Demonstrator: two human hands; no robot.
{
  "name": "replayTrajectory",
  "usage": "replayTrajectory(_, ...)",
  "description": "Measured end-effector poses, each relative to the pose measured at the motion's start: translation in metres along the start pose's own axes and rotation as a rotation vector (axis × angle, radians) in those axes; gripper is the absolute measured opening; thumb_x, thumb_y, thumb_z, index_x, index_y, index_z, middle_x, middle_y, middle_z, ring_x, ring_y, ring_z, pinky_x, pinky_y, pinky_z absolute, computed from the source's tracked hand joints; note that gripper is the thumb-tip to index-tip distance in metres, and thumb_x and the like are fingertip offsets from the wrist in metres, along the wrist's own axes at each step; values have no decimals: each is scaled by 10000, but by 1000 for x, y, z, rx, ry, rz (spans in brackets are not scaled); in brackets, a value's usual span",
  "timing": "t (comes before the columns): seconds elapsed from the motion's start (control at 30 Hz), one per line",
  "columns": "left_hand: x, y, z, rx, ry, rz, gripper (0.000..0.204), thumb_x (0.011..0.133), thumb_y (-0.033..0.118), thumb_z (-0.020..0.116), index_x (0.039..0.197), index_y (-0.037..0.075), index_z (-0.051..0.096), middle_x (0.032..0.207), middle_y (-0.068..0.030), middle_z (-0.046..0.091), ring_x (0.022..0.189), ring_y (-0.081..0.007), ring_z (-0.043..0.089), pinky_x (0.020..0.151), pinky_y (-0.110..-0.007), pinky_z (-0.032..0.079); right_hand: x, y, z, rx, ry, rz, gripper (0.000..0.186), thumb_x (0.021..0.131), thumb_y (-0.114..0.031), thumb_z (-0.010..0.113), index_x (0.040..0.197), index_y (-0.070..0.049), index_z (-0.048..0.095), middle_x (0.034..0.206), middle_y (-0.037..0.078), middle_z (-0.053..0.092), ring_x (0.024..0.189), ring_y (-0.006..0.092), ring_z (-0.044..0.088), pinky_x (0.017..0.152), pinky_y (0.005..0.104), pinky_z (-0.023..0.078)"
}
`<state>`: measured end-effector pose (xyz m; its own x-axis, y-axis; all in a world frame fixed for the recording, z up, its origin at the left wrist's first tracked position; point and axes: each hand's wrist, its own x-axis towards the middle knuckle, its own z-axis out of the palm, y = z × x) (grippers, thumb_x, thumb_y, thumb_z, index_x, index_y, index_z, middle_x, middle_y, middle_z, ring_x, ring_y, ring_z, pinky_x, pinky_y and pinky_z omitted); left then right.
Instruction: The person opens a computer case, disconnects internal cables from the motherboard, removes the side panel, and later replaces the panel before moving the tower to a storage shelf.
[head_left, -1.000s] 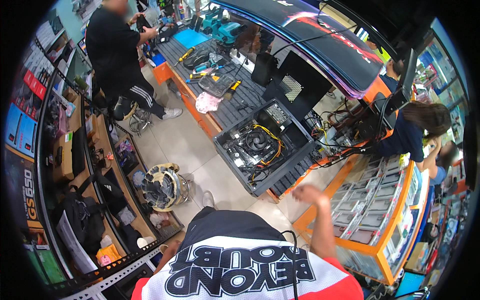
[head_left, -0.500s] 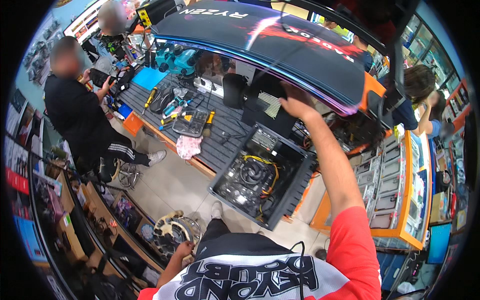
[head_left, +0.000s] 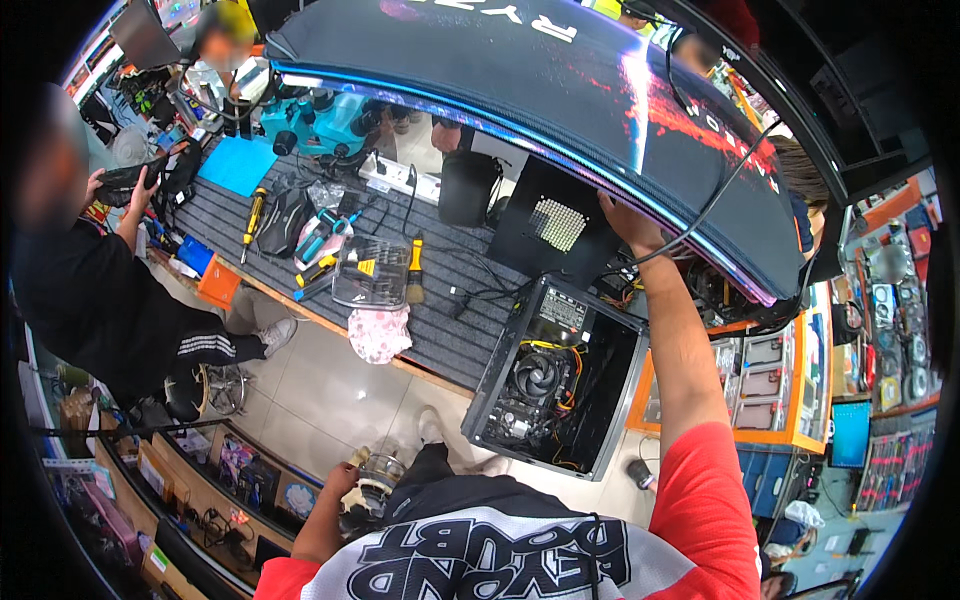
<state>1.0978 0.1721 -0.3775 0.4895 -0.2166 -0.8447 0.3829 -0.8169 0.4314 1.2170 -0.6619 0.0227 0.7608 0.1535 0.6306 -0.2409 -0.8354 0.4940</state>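
My right hand point(head_left: 632, 228) reaches under the overhanging printed mat point(head_left: 520, 75), at the right edge of a black computer side panel point(head_left: 512, 222) with a pale perforated patch. Its thumb side rests on the panel's edge; the other fingers are partly hidden by the mat. Nearer to me, the open black computer case point(head_left: 628, 400) lies on its side, showing a round cooler fan point(head_left: 540, 374), yellow wires and a power supply point(head_left: 565, 310). My left hand point(head_left: 343, 478) hangs low by a stool point(head_left: 382, 472), fingers curled around a small tan thing I cannot make out.
On the ribbed bench mat point(head_left: 440, 330) lie a clear parts box point(head_left: 368, 275), a brush point(head_left: 415, 275), a screwdriver point(head_left: 254, 215), a pink cloth point(head_left: 380, 334) and cables. A black bin point(head_left: 470, 188) and teal microscope point(head_left: 318, 125) stand behind. Another person point(head_left: 100, 270) is at left.
The view has shifted, bringing the bench closer. My right hand stays at the panel, now nearer its right edge. My left hand has moved up and forward beside the stool.
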Motion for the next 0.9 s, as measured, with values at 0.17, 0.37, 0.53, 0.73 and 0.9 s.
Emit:
replayTrajectory(0.17, 21, 22, -23, -156, 22, 81, 373, 988, 313, 674, 1160, -6, 762, 906, -139, 796, 759, -240, 766, 713, -419, 620, 24, -16, 7, 16, -87, 59, 380, 998, -418, 695, 1199, -101, 754, 1058, 147, 765, 977, 352, 756, 913, 484, 615)
replayTrajectory(0.37, 27, 18, -12, -92, -13, 198, 361, 998, 340, 728, 1049, -15, 767, 876, -126, 783, 778, -221, 755, 718, -392, 614, 55, -27, -8, 134, -130, 21, 509, 1012, -493, 665, 1283, -67, 731, 1205, 179, 745, 1140, 385, 706, 1038, 484, 551)
replayTrajectory(0.53, 14, -1, -11, -262, -84, 65, 437, 1045, 331, 724, 1151, -93, 702, 948, -172, 775, 808, -260, 767, 699, -390, 646, 65, -17, -35, 402, -699, 128, 640, 1050, -595, 576, 1335, -38, 712, 1294, 212, 725, 1243, 405, 668, 1104, 485, 503)
replayTrajectory(0.73, 20, 13, -13, -36, -137, 127, 330, 1030, 259, 649, 1131, -46, 724, 943, -170, 771, 738, -222, 739, 694, -405, 609, 35, -28, -89, 571, -927, 192, 570, 1097, -556, 547, 1221, -34, 739, 1212, 214, 742, 1173, 418, 682, 1051, 496, 504)
replayTrajectory(0.9, 62, 53, -11, -224, -84, 399, 315, 1053, 252, 640, 1146, -34, 733, 994, -153, 777, 880, -195, 746, 784, -369, 607, 20, -27, -147, 519, -730, 395, 488, 1132, -466, 531, 1353, -60, 687, 1242, 257, 735, 1175, 416, 722, 1008, 534, 549)
